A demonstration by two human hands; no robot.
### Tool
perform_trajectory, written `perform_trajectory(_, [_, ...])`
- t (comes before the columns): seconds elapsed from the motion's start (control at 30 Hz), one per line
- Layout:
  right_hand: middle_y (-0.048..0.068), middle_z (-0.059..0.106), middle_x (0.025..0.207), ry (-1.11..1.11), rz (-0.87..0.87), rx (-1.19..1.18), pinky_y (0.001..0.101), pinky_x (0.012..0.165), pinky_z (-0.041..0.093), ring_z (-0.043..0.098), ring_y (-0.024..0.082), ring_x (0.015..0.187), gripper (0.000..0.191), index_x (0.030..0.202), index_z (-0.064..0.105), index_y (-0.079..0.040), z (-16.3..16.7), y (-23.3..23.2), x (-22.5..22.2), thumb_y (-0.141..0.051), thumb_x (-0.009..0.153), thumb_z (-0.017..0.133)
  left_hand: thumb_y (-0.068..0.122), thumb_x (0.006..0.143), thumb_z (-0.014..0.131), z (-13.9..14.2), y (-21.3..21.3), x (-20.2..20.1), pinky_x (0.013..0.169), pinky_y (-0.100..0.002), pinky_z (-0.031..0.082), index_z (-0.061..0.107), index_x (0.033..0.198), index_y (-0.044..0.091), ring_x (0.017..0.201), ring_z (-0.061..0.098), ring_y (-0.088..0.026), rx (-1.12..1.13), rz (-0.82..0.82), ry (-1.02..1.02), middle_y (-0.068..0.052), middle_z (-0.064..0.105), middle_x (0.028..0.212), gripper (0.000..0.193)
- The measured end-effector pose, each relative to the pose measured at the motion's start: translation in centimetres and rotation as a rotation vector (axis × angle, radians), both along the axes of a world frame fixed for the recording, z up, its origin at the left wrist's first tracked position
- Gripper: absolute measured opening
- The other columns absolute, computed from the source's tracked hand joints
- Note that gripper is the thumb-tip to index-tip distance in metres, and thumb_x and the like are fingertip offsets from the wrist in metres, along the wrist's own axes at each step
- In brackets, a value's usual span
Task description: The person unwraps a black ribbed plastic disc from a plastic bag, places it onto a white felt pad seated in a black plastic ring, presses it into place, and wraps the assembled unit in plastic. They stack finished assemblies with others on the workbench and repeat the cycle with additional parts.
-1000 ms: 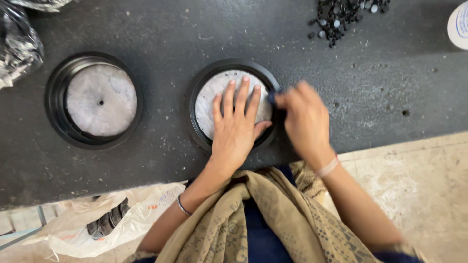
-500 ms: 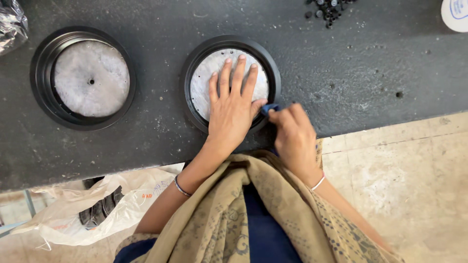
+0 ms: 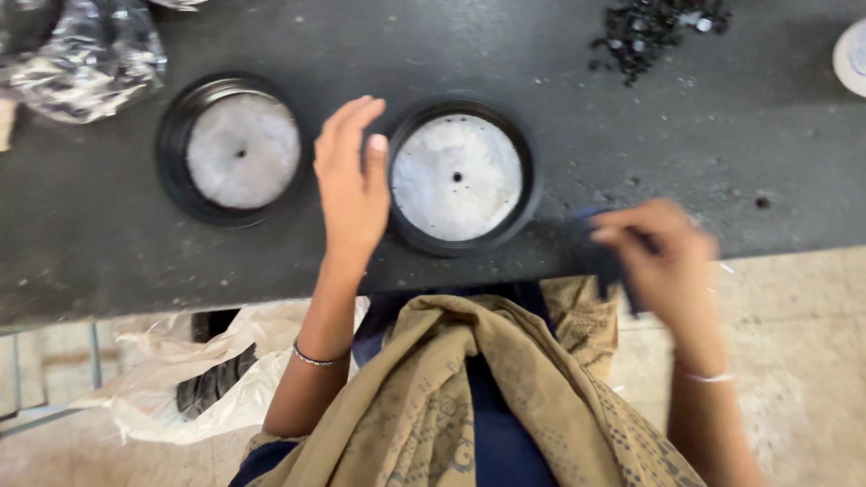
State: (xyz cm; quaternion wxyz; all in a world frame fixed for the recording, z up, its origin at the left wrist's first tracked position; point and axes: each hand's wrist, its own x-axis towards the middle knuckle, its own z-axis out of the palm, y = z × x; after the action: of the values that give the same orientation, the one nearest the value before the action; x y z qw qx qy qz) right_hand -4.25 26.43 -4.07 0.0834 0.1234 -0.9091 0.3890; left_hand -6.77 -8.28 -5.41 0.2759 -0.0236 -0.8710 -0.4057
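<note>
Two round black trays (image 3: pixel 462 177) (image 3: pixel 236 149) before me, my left hand (image 3: pixel 352 185) open beside one, my right hand (image 3: pixel 663 257) pinching a dark tool (image 3: pixel 613 266)

Counter (image 3: pixel 631 135) looking matt, dark, rough and speckled. Two round black rims (image 3: pixel 465 176) (image 3: pixel 236 149) showing dull plastic-like sheen, holding pale grey, chalky matt discs. Crinkled glossy plastic wrap (image 3: pixel 81 54) catching light. Tan scarf (image 3: pixel 469 397) appearing soft woven cloth.

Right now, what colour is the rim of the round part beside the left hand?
Black, around a pale grey centre; the round part beside the left hand shows only in the head view.
</note>
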Motion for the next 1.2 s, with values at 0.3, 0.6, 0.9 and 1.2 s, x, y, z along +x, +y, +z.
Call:
perform_trajectory(0.3, [0.012,0.066,0.115,0.150,-0.225,-0.205,0.0275,0.102,0.049,0.060,0.018,0.104,0.020,0.132,0.066,-0.005,-5.7,13.7,-12.1,-0.003,0.116,0.055,0.009,0.104,0.065,0.9,-3.1,4.3,0.111,-0.039,0.047,0.069,0.123,0.007,0.122,0.063,-0.028,0.053,0.126,-0.008,-0.008,0.068,0.126,0.019])
perform_trajectory(0.6, [0.015,0.068,0.124,0.483,-0.211,0.428,0.0481,0.099,0.046,0.060,0.039,0.115,0.029,0.117,0.072,-0.005,-4.4,7.7,-14.9,0.001,0.089,0.078,0.017,0.075,0.080,-0.8,3.3,6.6,0.108,-0.048,0.034,0.072,0.110,0.007,0.119,0.055,-0.029,-0.266,-0.401,-0.137,-0.007,0.067,0.115,0.037])
perform_trajectory(0.9, [0.015,0.068,0.101,0.396,-0.074,0.122,0.0430,0.077,0.054,0.068,0.036,0.088,0.013,0.109,0.074,-0.004,-4.7,-2.1,-15.5,-0.010,0.098,0.074,0.014,0.091,0.078,3.4,3.1,1.4,0.089,-0.038,0.054,0.072,0.108,0.003,0.099,0.068,-0.026,0.018,-0.310,0.050,-0.010,0.070,0.108,0.021])
perform_trajectory(1.2, [0.015,0.069,0.093,0.335,-0.137,0.216,0.0457,0.072,0.053,0.068,0.036,0.082,0.017,0.101,0.075,-0.003,-5.4,-3.5,-18.2,-0.016,0.090,0.079,0.017,0.101,0.066,-3.0,-0.1,-11.3,0.071,-0.029,0.050,0.071,0.115,-0.004,0.079,0.064,-0.014,1.072,-0.315,-0.480,-0.006,0.073,0.094,0.026])
